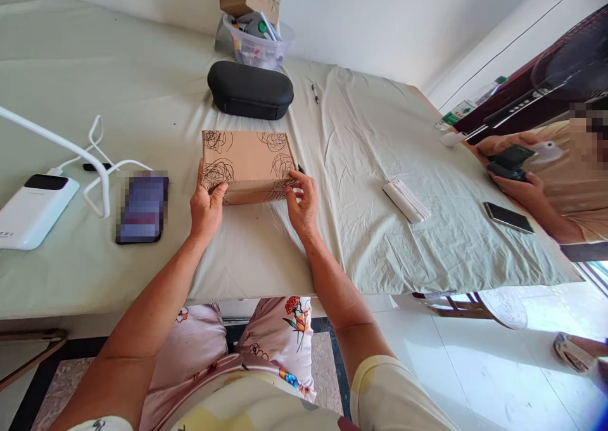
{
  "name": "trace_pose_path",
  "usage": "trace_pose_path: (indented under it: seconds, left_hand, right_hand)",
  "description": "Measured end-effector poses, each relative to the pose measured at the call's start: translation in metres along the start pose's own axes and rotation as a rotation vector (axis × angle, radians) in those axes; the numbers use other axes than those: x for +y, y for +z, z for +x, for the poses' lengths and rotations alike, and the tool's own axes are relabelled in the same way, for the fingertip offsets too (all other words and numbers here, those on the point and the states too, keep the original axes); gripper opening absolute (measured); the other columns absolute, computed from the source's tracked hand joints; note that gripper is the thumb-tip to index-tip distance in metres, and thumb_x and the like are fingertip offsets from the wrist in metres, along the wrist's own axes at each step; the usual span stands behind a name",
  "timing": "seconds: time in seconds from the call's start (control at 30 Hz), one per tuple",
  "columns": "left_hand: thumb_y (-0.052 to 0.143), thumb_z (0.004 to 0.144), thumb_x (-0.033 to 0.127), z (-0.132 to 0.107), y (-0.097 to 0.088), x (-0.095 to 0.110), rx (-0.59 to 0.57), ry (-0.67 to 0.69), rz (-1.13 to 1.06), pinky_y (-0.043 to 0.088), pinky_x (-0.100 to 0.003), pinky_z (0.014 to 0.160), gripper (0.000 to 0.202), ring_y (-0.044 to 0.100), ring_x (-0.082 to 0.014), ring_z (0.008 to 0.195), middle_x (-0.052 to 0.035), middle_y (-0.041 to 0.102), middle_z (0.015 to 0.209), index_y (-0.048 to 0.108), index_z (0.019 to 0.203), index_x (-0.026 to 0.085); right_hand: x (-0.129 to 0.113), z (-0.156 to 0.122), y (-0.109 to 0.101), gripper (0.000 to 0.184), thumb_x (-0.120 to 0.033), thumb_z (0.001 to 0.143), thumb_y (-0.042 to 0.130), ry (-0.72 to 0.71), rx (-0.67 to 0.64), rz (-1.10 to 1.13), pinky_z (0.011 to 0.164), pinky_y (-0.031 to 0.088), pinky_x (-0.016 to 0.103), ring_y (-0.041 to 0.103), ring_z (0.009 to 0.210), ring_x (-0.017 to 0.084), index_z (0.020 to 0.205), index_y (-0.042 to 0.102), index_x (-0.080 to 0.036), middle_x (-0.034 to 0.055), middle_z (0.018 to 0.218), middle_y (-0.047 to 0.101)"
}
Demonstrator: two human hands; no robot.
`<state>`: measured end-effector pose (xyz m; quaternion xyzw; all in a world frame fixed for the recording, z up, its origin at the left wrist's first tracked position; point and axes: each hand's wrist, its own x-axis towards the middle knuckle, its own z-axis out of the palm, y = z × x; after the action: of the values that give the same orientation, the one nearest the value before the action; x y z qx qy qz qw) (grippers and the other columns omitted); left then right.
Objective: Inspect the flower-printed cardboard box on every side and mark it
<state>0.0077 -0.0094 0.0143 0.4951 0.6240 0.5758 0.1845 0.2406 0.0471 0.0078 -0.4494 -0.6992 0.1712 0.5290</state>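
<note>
A brown cardboard box (251,157) with black scribbled loops near its corners sits on the cloth-covered table in front of me. Around its left side my left hand (207,206) is closed, the thumb on the near edge. My right hand (303,201) grips the opposite side at the near corner. Beside the right fingers a small dark tip (300,168) pokes out, perhaps a pen; most of it is hidden. Just beyond the box lies a black zipped case (251,90).
To the left are a phone (142,208), a white power bank (40,210) and white cables. A plastic basket (261,45) of items stands at the back. A pen (315,93) and a white ridged object (406,201) lie rightward. Another person at right holds a dark device (510,163).
</note>
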Motion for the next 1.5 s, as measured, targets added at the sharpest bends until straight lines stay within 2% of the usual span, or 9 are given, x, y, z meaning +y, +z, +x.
trace_pose_path:
  seconds: [0.2,0.33,0.5,0.67,0.83,1.03,1.17,1.3,1.5]
  left_hand:
    - [0.064,0.091,0.05,-0.001,-0.002,0.005,-0.018,0.013,-0.01,0.048,-0.044,0.123,0.076,0.062,-0.0303,0.143,-0.0192,0.064,0.153,0.047,0.157,0.016]
    - [0.075,0.084,0.044,-0.001,-0.002,0.007,-0.044,0.006,0.022,0.051,-0.043,0.12,0.085,0.064,-0.0294,0.14,-0.0174,0.064,0.153,0.044,0.159,0.019]
    - [0.068,0.09,0.048,0.001,0.001,-0.001,-0.034,0.014,0.054,0.054,-0.043,0.116,0.059,0.069,-0.0293,0.132,-0.017,0.073,0.138,0.061,0.14,0.018]
    - [0.063,0.093,0.055,0.001,0.002,-0.009,-0.035,0.001,0.099,0.056,-0.045,0.111,0.052,0.072,-0.0307,0.124,-0.0158,0.077,0.13,0.064,0.131,0.019]
    - [0.061,0.093,0.054,0.0,0.001,-0.01,-0.001,-0.001,0.152,0.059,-0.043,0.104,0.046,0.075,-0.0294,0.113,-0.0135,0.08,0.121,0.069,0.121,0.019]
    - [0.068,0.09,0.047,0.0,-0.002,0.002,-0.052,0.012,0.095,0.057,-0.041,0.11,0.051,0.072,-0.0288,0.124,-0.0147,0.077,0.131,0.065,0.132,0.019]
    - [0.074,0.082,0.032,-0.001,-0.001,0.006,-0.053,0.02,0.047,0.049,-0.042,0.122,0.076,0.065,-0.028,0.138,-0.0147,0.068,0.147,0.051,0.154,0.021]
    - [0.077,0.076,0.025,0.0,0.002,0.002,-0.037,-0.037,0.041,0.047,-0.046,0.125,0.093,0.063,-0.0291,0.142,-0.0146,0.062,0.154,0.04,0.161,0.024]
    - [0.076,0.076,0.025,0.002,0.002,-0.005,-0.05,-0.085,0.06,0.053,-0.046,0.119,0.07,0.07,-0.0296,0.13,-0.0136,0.072,0.14,0.058,0.144,0.021]
  right_hand:
    - [0.002,0.001,0.001,0.033,-0.029,0.098,0.059,0.009,0.023,0.039,0.075,0.062,0.029,0.067,0.099,0.017,0.13,0.065,-0.029,0.0082,0.125,0.068]
    - [0.002,0.001,0.001,0.033,-0.029,0.097,0.059,0.034,0.025,0.05,0.076,0.062,0.029,0.067,0.099,0.017,0.13,0.065,-0.028,0.0084,0.125,0.068]
    - [0.003,0.001,0.001,0.032,-0.031,0.098,0.059,0.023,0.033,0.055,0.075,0.062,0.029,0.067,0.097,0.017,0.129,0.065,-0.029,0.0083,0.124,0.068]
    - [0.003,0.0,0.001,0.031,-0.033,0.099,0.058,0.024,0.022,0.029,0.074,0.062,0.029,0.069,0.096,0.017,0.129,0.065,-0.029,0.0079,0.123,0.068]
    - [0.002,-0.001,0.001,0.032,-0.029,0.098,0.058,0.011,0.023,0.026,0.074,0.062,0.028,0.069,0.097,0.016,0.129,0.065,-0.029,0.0076,0.123,0.068]
    - [0.002,0.0,0.0,0.035,-0.029,0.098,0.059,0.025,0.032,0.035,0.075,0.062,0.029,0.068,0.1,0.017,0.133,0.064,-0.03,0.0085,0.125,0.067]
    - [0.004,0.001,0.001,0.035,-0.03,0.099,0.058,0.017,0.04,0.032,0.074,0.062,0.029,0.067,0.099,0.017,0.133,0.064,-0.03,0.0086,0.125,0.068]
    - [0.006,0.0,0.003,0.034,-0.032,0.101,0.057,0.007,0.043,0.013,0.072,0.061,0.028,0.067,0.097,0.017,0.134,0.063,-0.03,0.009,0.124,0.068]
    - [0.009,0.001,0.003,0.035,-0.032,0.099,0.058,0.026,0.034,0.039,0.073,0.061,0.028,0.067,0.097,0.017,0.134,0.063,-0.029,0.0092,0.125,0.068]
